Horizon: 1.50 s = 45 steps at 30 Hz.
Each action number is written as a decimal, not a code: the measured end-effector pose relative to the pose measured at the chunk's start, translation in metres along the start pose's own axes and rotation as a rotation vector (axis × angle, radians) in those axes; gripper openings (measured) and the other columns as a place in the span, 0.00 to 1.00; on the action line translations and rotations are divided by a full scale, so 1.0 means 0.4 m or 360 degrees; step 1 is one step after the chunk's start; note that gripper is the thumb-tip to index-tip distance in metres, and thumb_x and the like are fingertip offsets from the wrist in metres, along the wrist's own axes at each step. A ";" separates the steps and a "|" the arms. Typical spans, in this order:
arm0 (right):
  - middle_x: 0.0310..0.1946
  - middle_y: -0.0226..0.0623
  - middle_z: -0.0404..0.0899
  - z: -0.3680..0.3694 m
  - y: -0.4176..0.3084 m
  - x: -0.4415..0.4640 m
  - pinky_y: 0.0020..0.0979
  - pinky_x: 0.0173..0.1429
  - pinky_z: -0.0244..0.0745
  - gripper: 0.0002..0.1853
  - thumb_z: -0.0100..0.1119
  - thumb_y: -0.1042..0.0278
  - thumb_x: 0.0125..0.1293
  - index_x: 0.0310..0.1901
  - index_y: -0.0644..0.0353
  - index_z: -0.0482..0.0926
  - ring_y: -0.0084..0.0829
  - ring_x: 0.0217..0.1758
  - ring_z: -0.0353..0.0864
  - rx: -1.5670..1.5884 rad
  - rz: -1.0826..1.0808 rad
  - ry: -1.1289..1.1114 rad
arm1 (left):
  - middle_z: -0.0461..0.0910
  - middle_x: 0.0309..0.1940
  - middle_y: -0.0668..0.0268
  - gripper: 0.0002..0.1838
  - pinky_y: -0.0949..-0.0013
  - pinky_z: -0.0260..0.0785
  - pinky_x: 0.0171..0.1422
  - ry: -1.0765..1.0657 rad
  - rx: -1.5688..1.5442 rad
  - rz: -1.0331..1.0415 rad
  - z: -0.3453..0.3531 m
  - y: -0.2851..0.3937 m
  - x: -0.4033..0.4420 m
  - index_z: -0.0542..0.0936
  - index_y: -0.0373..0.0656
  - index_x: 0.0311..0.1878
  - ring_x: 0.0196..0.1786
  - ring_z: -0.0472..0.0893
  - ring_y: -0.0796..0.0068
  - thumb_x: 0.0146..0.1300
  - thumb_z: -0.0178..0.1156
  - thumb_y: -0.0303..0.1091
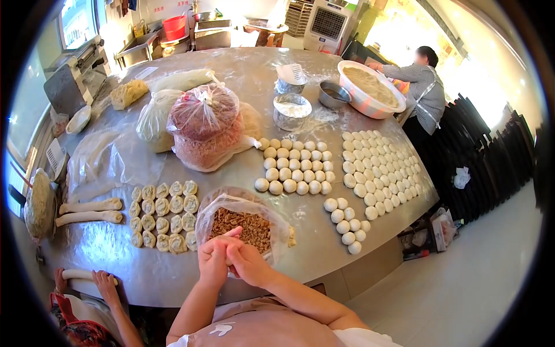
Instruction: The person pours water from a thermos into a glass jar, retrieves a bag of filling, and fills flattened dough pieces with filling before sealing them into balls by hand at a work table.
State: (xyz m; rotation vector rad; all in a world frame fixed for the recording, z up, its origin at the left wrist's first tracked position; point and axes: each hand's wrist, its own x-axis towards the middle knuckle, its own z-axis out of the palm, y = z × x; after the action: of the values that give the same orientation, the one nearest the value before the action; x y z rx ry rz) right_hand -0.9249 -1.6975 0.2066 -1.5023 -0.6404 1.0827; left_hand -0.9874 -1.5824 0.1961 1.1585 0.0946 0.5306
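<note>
My left hand [213, 258] and my right hand [247, 263] are closed together in front of my apron, fingers overlapping. A bit of pale dough [230, 264] shows between them; most of it is hidden by the fingers. Just beyond the hands, an open plastic bag [281, 228] holds brown crumbly filling [245, 227]. Left of the bag lie rows of pleated dough pieces [162, 206]. Smooth round dough balls [298, 163] stand in rows farther back, with a smaller group [348, 224] to the right.
Tied bags of reddish filling [205, 130] stand mid-table on the metal worktop [312, 231]. Two dough rolls [89, 210] lie left; a co-worker's hands [104, 284] press another. More balls [378, 168], a flour tin [292, 111] and a big basin [370, 92] near another person are at right.
</note>
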 end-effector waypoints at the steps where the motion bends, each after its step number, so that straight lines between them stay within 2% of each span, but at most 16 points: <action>1: 0.41 0.39 0.79 0.008 -0.011 -0.001 0.29 0.44 0.73 0.27 0.38 0.40 0.74 0.50 0.57 0.73 0.28 0.38 0.78 -0.0086 -0.0262 0.0173 | 0.82 0.36 0.58 0.27 0.56 0.63 0.69 -0.0062 -0.0021 -0.0009 -0.006 -0.002 0.001 0.80 0.35 0.34 0.51 0.79 0.62 0.74 0.45 0.51; 2: 0.40 0.38 0.79 0.025 -0.028 -0.002 0.28 0.42 0.73 0.27 0.38 0.39 0.74 0.50 0.57 0.73 0.27 0.37 0.78 -0.0171 -0.0523 0.0346 | 0.81 0.24 0.61 0.30 0.55 0.63 0.69 0.0251 0.0019 -0.0107 0.008 -0.007 -0.009 0.80 0.36 0.26 0.47 0.82 0.61 0.75 0.44 0.51; 6: 0.29 0.30 0.74 0.058 -0.017 0.016 0.20 0.27 0.65 0.31 0.35 0.33 0.72 0.49 0.55 0.74 0.17 0.26 0.71 -0.0125 -0.0888 0.0773 | 0.83 0.41 0.59 0.29 0.56 0.65 0.67 0.0269 -0.0246 -0.0033 0.030 0.016 0.006 0.82 0.35 0.36 0.48 0.81 0.61 0.72 0.48 0.55; 8: 0.29 0.30 0.74 0.031 0.000 -0.001 0.20 0.26 0.64 0.31 0.34 0.33 0.72 0.50 0.55 0.74 0.17 0.25 0.71 0.0156 -0.0523 0.0504 | 0.81 0.51 0.58 0.29 0.57 0.66 0.65 0.0586 -0.0721 -0.0301 0.107 0.073 0.008 0.83 0.35 0.42 0.49 0.80 0.61 0.70 0.51 0.56; 13: 0.31 0.28 0.74 0.008 -0.053 -0.039 0.22 0.35 0.70 0.25 0.39 0.40 0.74 0.45 0.57 0.72 0.18 0.31 0.73 0.0434 -0.0010 0.0172 | 0.83 0.47 0.56 0.20 0.64 0.67 0.63 0.0006 0.0060 -0.0213 0.009 0.014 -0.019 0.83 0.35 0.44 0.64 0.73 0.62 0.68 0.59 0.47; 16: 0.30 0.28 0.74 0.061 0.011 0.028 0.21 0.32 0.70 0.25 0.40 0.41 0.75 0.45 0.58 0.72 0.19 0.29 0.72 -0.0306 -0.1061 0.0854 | 0.76 0.57 0.57 0.26 0.60 0.66 0.64 0.0128 0.0084 -0.0258 -0.007 -0.009 -0.019 0.80 0.39 0.48 0.58 0.76 0.60 0.67 0.57 0.56; 20: 0.30 0.30 0.75 0.034 -0.010 -0.013 0.22 0.29 0.69 0.27 0.37 0.40 0.75 0.49 0.59 0.72 0.19 0.26 0.74 0.0287 -0.0424 0.0516 | 0.66 0.68 0.57 0.37 0.58 0.64 0.68 0.0049 -0.0676 -0.0192 0.037 0.030 -0.010 0.65 0.43 0.66 0.69 0.66 0.60 0.66 0.51 0.64; 23: 0.29 0.31 0.75 0.005 -0.018 -0.023 0.22 0.28 0.69 0.31 0.33 0.37 0.74 0.49 0.60 0.72 0.19 0.25 0.73 0.0217 -0.0250 0.0338 | 0.69 0.65 0.55 0.33 0.59 0.65 0.67 0.0038 0.0014 -0.0013 0.039 0.020 -0.010 0.71 0.41 0.61 0.64 0.71 0.62 0.68 0.49 0.62; 24: 0.31 0.32 0.76 0.005 -0.019 -0.025 0.23 0.28 0.69 0.31 0.34 0.37 0.74 0.49 0.59 0.74 0.19 0.25 0.73 0.0168 -0.0165 0.0297 | 0.73 0.62 0.52 0.29 0.61 0.68 0.63 -0.0064 0.0107 -0.0358 0.003 0.012 -0.027 0.76 0.40 0.55 0.60 0.75 0.64 0.71 0.48 0.59; 30: 0.44 0.31 0.75 0.044 -0.008 -0.011 0.20 0.35 0.70 0.22 0.43 0.48 0.76 0.58 0.57 0.69 0.18 0.32 0.73 0.0248 -0.0502 0.0454 | 0.74 0.60 0.54 0.35 0.61 0.70 0.59 0.0080 -0.0302 -0.0574 -0.009 -0.003 -0.019 0.74 0.43 0.57 0.54 0.76 0.66 0.67 0.45 0.67; 32: 0.34 0.29 0.75 0.022 0.008 -0.012 0.19 0.26 0.65 0.26 0.38 0.40 0.74 0.53 0.56 0.71 0.17 0.24 0.69 0.0489 -0.0343 0.0396 | 0.73 0.61 0.59 0.42 0.60 0.69 0.61 0.0037 -0.0840 -0.0473 0.028 0.035 -0.004 0.67 0.46 0.65 0.58 0.74 0.64 0.63 0.41 0.74; 35: 0.23 0.27 0.72 0.010 0.010 -0.012 0.20 0.20 0.61 0.32 0.29 0.33 0.73 0.45 0.55 0.74 0.17 0.17 0.67 0.0514 -0.0191 0.0347 | 0.73 0.60 0.59 0.42 0.61 0.72 0.57 0.0191 -0.0334 -0.0308 0.049 0.017 0.007 0.66 0.45 0.65 0.55 0.76 0.67 0.63 0.43 0.73; 37: 0.22 0.28 0.73 0.020 0.024 -0.012 0.20 0.20 0.61 0.33 0.30 0.35 0.74 0.39 0.58 0.75 0.17 0.16 0.68 0.0549 -0.0091 0.0378 | 0.79 0.54 0.58 0.24 0.70 0.76 0.41 0.0001 0.0131 -0.0569 0.031 0.033 -0.020 0.76 0.39 0.49 0.38 0.79 0.77 0.74 0.44 0.53; 41: 0.30 0.29 0.74 0.033 0.045 -0.010 0.19 0.28 0.67 0.30 0.36 0.37 0.74 0.46 0.58 0.76 0.15 0.28 0.70 -0.0113 -0.0500 0.0635 | 0.83 0.44 0.54 0.24 0.73 0.72 0.43 0.0240 0.0206 -0.0278 0.057 -0.019 -0.020 0.79 0.39 0.33 0.37 0.79 0.76 0.76 0.43 0.46; 43: 0.29 0.29 0.74 0.022 0.041 -0.026 0.20 0.28 0.68 0.28 0.37 0.38 0.74 0.49 0.58 0.74 0.15 0.26 0.70 0.0279 -0.0265 0.0503 | 0.80 0.48 0.57 0.25 0.72 0.73 0.43 0.0050 0.0371 -0.0256 0.037 -0.044 -0.027 0.78 0.40 0.43 0.43 0.79 0.73 0.74 0.43 0.55; 45: 0.29 0.28 0.74 -0.014 0.042 -0.052 0.21 0.29 0.68 0.27 0.37 0.39 0.75 0.50 0.56 0.73 0.17 0.26 0.71 0.0521 -0.0100 0.0480 | 0.77 0.52 0.59 0.29 0.68 0.71 0.51 -0.0065 -0.0268 -0.0436 0.060 -0.026 -0.025 0.73 0.41 0.54 0.51 0.77 0.68 0.72 0.43 0.60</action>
State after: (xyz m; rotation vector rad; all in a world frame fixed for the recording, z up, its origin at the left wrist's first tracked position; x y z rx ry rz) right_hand -0.9317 -1.7217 0.1962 -1.3139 -0.2817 0.8434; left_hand -0.9844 -1.6104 0.1948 0.9723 0.1679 0.2667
